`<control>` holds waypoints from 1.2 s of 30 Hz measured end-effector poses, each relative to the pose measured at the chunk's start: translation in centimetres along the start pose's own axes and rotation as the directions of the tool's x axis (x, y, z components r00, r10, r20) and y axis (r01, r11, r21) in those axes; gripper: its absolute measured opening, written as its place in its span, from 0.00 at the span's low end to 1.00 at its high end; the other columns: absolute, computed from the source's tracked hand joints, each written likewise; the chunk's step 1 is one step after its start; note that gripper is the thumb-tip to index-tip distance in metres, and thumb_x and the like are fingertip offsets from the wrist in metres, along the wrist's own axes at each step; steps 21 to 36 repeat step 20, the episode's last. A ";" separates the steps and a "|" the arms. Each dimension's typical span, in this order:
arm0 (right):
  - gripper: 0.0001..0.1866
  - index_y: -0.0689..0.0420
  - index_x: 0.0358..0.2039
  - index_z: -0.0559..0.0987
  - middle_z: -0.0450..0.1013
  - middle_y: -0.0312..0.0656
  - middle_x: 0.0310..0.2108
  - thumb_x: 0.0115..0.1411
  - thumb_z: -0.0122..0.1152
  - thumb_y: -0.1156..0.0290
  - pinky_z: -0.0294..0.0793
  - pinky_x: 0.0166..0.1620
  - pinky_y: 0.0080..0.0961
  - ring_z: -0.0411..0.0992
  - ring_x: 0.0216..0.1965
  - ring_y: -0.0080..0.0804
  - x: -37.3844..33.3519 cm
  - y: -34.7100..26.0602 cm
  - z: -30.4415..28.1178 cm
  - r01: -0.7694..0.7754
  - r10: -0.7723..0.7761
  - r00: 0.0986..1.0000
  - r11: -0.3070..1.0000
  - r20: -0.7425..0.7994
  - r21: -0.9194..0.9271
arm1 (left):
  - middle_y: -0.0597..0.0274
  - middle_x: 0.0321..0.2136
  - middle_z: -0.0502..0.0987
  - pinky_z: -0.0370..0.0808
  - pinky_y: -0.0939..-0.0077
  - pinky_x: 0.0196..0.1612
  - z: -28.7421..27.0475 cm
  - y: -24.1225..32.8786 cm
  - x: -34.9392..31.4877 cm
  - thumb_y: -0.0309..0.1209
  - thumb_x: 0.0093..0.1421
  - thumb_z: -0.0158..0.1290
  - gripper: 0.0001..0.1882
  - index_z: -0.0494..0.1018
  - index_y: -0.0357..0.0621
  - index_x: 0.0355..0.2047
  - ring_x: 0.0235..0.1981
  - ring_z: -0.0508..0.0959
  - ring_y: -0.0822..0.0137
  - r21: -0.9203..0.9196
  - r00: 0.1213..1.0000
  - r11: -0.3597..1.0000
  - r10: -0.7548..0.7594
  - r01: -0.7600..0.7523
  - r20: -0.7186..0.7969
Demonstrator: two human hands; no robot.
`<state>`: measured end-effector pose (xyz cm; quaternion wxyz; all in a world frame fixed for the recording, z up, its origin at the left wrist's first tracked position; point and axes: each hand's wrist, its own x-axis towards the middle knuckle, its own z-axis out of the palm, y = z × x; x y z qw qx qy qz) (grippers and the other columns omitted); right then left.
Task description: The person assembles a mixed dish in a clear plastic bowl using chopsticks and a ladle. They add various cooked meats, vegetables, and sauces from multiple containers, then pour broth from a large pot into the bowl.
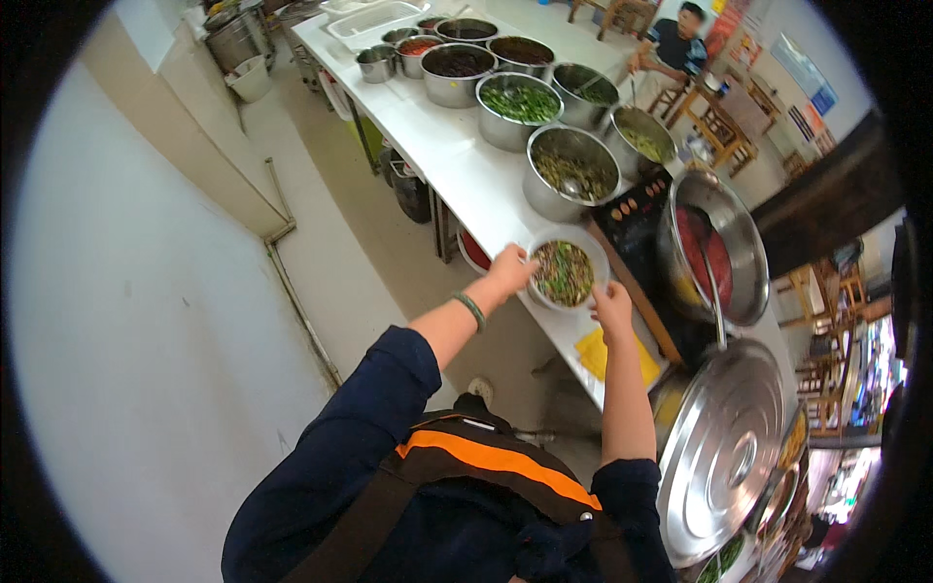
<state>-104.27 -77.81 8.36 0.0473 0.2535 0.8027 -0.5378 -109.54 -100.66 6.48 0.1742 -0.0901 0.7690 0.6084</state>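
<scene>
A white bowl sits between my two hands, over the near edge of the white table. Food topped with chopped green herbs fills much of it. My left hand grips the bowl's left rim, a green bangle on that wrist. On the opposite side, the fingers of my right hand close on the rim at the lower right. Whether the bowl's base touches the table is hidden. Just below it lies a folded yellow cloth.
Steel pots of greens line the white table. Right of the bowl, a large steel pan with a ladle rests on a black cooker. A big steel lid lies nearer me. A person sits at the far right.
</scene>
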 end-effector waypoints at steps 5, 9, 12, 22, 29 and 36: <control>0.12 0.64 0.36 0.72 0.69 0.39 0.23 0.52 0.61 0.75 0.68 0.21 0.24 0.70 0.19 0.25 2.0 0.3 1.0 0.083 -0.081 0.996 0.993 -0.026 0.082 | 0.56 0.19 0.71 0.70 0.67 0.23 -1.3 -0.6 1.2 0.28 0.54 0.55 0.09 0.65 0.39 0.27 0.20 0.72 0.66 0.077 0.990 0.987 0.137 -0.138 0.027; 0.09 0.60 0.31 0.70 0.67 0.36 0.21 0.51 0.60 0.77 0.67 0.21 0.22 0.68 0.17 0.25 2.0 -2.1 3.3 0.024 -0.051 0.993 0.970 0.104 0.240 | 0.61 0.19 0.70 0.70 0.71 0.21 -4.9 -0.5 1.8 0.21 0.52 0.52 0.06 0.65 0.38 0.28 0.19 0.71 0.70 -0.210 0.997 0.978 0.002 0.014 0.076; 0.09 0.59 0.31 0.69 0.67 0.35 0.21 0.52 0.61 0.77 0.66 0.21 0.21 0.67 0.18 0.23 2.2 -5.5 6.4 0.023 -0.039 0.994 0.988 0.103 0.151 | 0.64 0.21 0.69 0.71 0.78 0.22 -9.5 0.2 2.8 0.23 0.58 0.52 0.07 0.63 0.41 0.29 0.21 0.72 0.74 -0.118 0.994 0.992 -0.027 0.039 0.103; 0.10 0.56 0.29 0.67 0.66 0.34 0.18 0.53 0.61 0.76 0.66 0.19 0.19 0.68 0.17 0.23 5.6 -17.4 24.7 0.036 -0.084 0.973 0.975 0.217 0.217 | 0.65 0.19 0.68 0.71 0.70 0.26 -29.5 -1.0 9.4 0.27 0.53 0.59 0.13 0.62 0.46 0.27 0.23 0.71 0.74 0.015 0.969 0.968 0.249 -0.249 -0.001; 0.10 0.56 0.29 0.67 0.66 0.34 0.18 0.53 0.61 0.76 0.66 0.19 0.19 0.68 0.17 0.23 5.6 -17.4 24.7 0.036 -0.084 0.973 0.975 0.217 0.217 | 0.65 0.19 0.68 0.71 0.70 0.26 -29.5 -1.0 9.4 0.27 0.53 0.59 0.13 0.62 0.46 0.27 0.23 0.71 0.74 0.015 0.969 0.968 0.249 -0.249 -0.001; 0.10 0.56 0.29 0.67 0.66 0.34 0.18 0.53 0.61 0.76 0.66 0.19 0.19 0.68 0.17 0.23 5.6 -17.4 24.7 0.036 -0.084 0.973 0.975 0.217 0.217 | 0.65 0.19 0.68 0.71 0.70 0.26 -29.5 -1.0 9.4 0.27 0.53 0.59 0.13 0.62 0.46 0.27 0.23 0.71 0.74 0.015 0.969 0.968 0.249 -0.249 -0.001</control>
